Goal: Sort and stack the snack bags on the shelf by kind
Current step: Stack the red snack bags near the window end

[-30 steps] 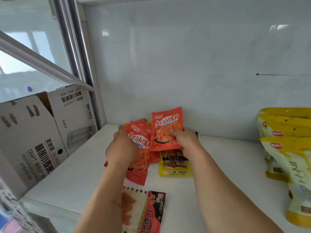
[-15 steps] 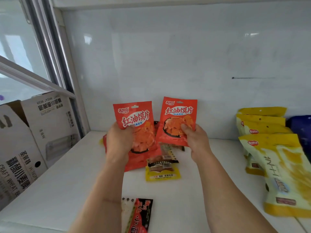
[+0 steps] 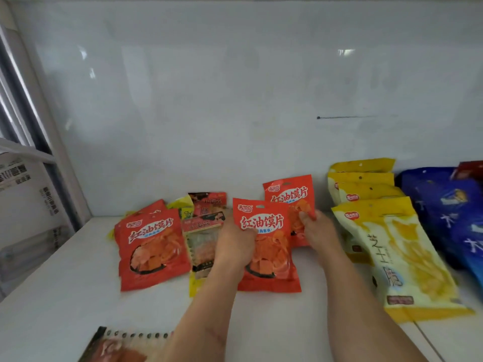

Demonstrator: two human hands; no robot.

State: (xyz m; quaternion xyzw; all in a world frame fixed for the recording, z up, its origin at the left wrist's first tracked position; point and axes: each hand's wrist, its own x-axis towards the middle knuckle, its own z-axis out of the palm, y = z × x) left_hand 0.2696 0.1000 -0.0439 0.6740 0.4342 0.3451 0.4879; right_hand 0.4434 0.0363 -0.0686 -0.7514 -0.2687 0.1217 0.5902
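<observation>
Left hand (image 3: 236,240) grips one red chip bag (image 3: 266,246), right hand (image 3: 317,231) another (image 3: 290,202) at one o'clock; slick foil could slide, toppling the stack.

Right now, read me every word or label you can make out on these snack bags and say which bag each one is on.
"红油馍片": red bag in the left hand
"红油馍片": red bag in the right hand
"红油馍片": red bag lying on the shelf
"小面筋": clear-windowed packs behind it
"芝士": front yellow bag; the rest is blurred
Blue bags, cardboard box, brand logos: too blurred to read.
</observation>
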